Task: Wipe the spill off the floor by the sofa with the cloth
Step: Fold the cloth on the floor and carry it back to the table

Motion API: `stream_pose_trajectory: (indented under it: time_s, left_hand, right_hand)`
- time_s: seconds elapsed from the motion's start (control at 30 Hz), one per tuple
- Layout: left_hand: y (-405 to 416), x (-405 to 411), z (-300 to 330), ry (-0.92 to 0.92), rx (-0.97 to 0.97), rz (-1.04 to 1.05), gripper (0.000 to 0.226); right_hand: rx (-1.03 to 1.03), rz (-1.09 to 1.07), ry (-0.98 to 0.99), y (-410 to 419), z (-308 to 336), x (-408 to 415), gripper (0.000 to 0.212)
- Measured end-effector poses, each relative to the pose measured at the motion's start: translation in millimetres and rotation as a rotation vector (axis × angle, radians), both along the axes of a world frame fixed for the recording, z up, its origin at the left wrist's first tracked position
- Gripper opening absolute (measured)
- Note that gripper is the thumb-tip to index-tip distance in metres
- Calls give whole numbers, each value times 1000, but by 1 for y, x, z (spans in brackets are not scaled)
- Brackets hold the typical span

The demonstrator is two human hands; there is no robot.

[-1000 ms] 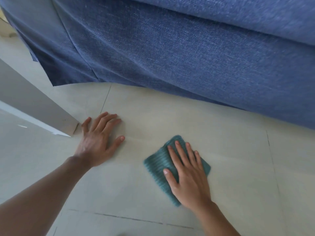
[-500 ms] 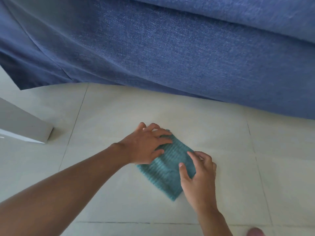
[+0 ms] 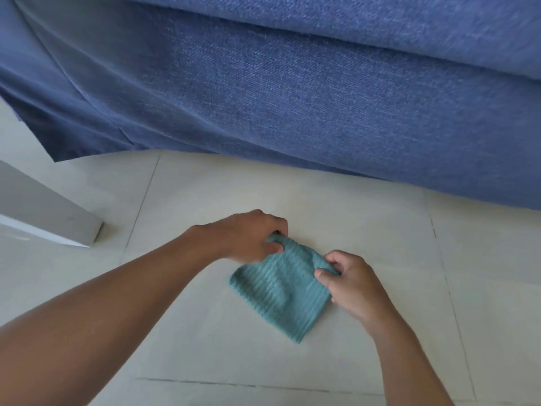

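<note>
A teal ribbed cloth [image 3: 281, 291] lies on the pale tiled floor [image 3: 366, 230] in front of the blue sofa [image 3: 292, 92]. My left hand [image 3: 248, 238] pinches the cloth's far corner between thumb and fingers. My right hand [image 3: 351, 285] pinches its right corner, lifting that edge slightly off the floor. The cloth's near corner still rests on the tile. No spill is visible on the floor around the cloth.
The sofa's fabric front fills the top of the view and meets the floor just beyond my hands. A grey-white furniture leg or panel [image 3: 52, 215] stands on the floor at the left. Tile joints run across the floor.
My left hand came off the floor at the left and moved onto the cloth. My right hand went from lying flat on the cloth to pinching its corner. Both hands now grip it.
</note>
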State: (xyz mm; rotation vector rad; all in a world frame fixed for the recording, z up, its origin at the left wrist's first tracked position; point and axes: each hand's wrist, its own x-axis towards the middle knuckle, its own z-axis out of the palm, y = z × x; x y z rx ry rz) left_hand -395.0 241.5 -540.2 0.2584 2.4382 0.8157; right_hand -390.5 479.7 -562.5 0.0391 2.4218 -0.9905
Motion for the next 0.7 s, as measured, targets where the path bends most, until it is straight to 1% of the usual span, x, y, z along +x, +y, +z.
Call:
stream_pose_trajectory:
  time_s: [0.03,0.07,0.2,0.23,0.3,0.33,0.4,0.47,0.53,0.57,0.7]
  left_hand:
    - [-5,-3,6,35,30,15,3]
    - [-9,-6,12,102,56,39,5]
    - [-28,-10,36,461,189,232,13]
    - [-32,-8,39,527,183,243,14]
    - [-36,0,37,605,106,227,16]
    - [-36,5,31,612,66,218,18]
    - [-35,18,12,571,-13,151,20]
    - [-36,34,-8,474,-113,9,23]
    - [-38,48,-22,405,-158,-70,27]
    - [-40,52,-26,410,-138,-57,27]
    - [-32,50,-30,464,-67,88,22]
  right_hand:
    - [-26,24,23,-2,9,-9,10]
    - [-67,31,87,-5,17,-18,10]
    - [-296,-16,391,-21,55,-41,18]
    - [-311,-8,442,-24,58,-43,21]
    - [-301,24,499,-30,53,-45,26]
    - [-281,47,503,-31,45,-43,28]
    - [-211,123,482,-31,23,-33,29]
    - [-156,190,444,-27,1,-17,23]
    - [-170,206,394,-24,-13,-1,15]
    - [-175,196,392,-23,-17,3,15]
    - [-130,143,489,-26,-26,-2,27]
